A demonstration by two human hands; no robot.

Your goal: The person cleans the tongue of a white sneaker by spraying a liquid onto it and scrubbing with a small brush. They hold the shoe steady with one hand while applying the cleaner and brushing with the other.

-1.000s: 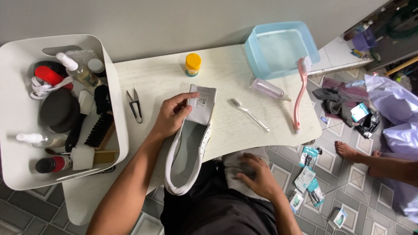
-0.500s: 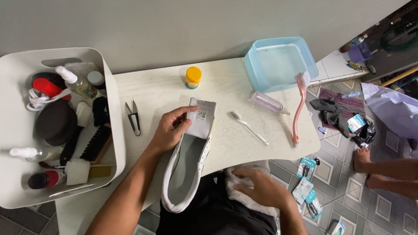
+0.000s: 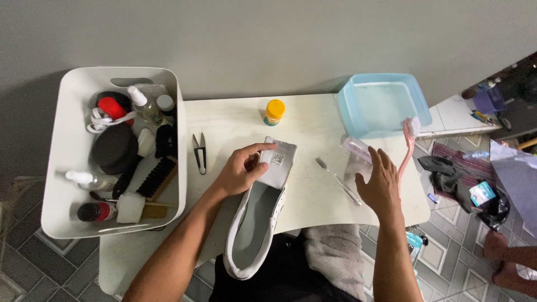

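Observation:
My left hand (image 3: 241,170) grips a white shoe (image 3: 258,223) by its pulled-back tongue, the shoe lying opening-up across the front edge of the white table (image 3: 235,123). My right hand (image 3: 381,184) hovers open, fingers spread, over the table's right side. It is just right of a small clear-handled brush (image 3: 337,180) and beside a pink long-handled brush (image 3: 407,146). A clear bottle (image 3: 357,148) lies just beyond its fingertips.
A white bin (image 3: 61,145) of brushes, bottles and sponges stands at the left. Small snips (image 3: 199,152) and a yellow-capped jar (image 3: 274,112) lie on the table. A light blue basin (image 3: 383,105) sits at the back right. A grey cloth (image 3: 330,257) rests on my lap. Clutter covers the tiled floor to the right.
My right hand has risen from my lap to over the table's right side, fingers spread. My left hand keeps its hold on the shoe.

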